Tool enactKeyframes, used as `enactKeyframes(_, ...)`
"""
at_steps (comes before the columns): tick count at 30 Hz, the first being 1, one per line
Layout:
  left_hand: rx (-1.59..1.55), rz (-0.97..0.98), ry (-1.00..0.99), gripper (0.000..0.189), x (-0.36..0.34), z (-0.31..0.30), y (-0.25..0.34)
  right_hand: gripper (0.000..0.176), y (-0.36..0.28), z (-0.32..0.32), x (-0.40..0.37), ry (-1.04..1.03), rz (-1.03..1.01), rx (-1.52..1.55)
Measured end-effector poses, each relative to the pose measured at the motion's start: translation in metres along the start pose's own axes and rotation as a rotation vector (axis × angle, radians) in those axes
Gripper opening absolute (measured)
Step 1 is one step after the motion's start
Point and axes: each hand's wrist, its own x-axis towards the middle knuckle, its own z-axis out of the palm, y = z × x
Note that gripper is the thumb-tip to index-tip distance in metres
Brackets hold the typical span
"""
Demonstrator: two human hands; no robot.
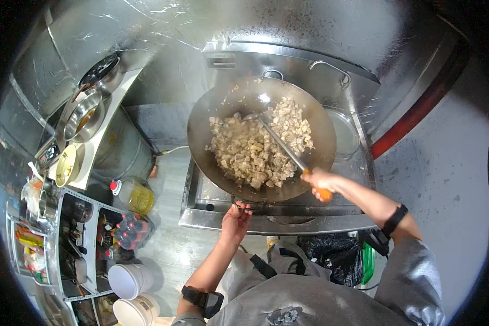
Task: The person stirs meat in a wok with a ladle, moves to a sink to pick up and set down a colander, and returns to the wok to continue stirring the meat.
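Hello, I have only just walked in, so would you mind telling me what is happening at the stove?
A person is working at a large wok on the metal stove. The right hand grips the orange handle of a long metal utensil, its far end in the pieces of food. The left hand is at the wok's near handle. The pale, chopped pieces, possibly meat, lie across the middle and far right of the wok.

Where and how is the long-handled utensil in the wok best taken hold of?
Best by its orange grip, from the near right side, where the right hand holds it. The grip slants out over the rim of the wok toward the person, while the metal shaft leads down to the food pieces, probably hot.
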Motion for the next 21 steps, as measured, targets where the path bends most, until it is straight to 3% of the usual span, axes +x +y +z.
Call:
enactKeyframes(4,-0.034,-0.028,-0.004,0.018,0.002,-0.004,0.0,0.025,0.034,0.002,-0.067,-0.059,-0.027,0.015)
enactKeyframes(12,-0.036,-0.028,-0.041,0.016,-0.001,-0.001,0.001,0.018,0.058,-0.052,-0.163,0.198,-0.205,0.061)
enactKeyframes(18,-0.025,-0.023,-0.002,0.017,-0.003,0.005,0.004,0.025,0.023,-0.072,-0.081,0.359,-0.359,0.004)
enactKeyframes(20,-0.013,-0.034,-0.002,0.016,-0.003,0.004,0.005,0.027,0.001,-0.073,-0.04,0.426,-0.291,-0.005)
enactKeyframes(21,-0.009,-0.037,-0.006,0.016,-0.002,0.003,0.005,0.028,-0.004,-0.074,-0.017,0.359,-0.266,0.071)
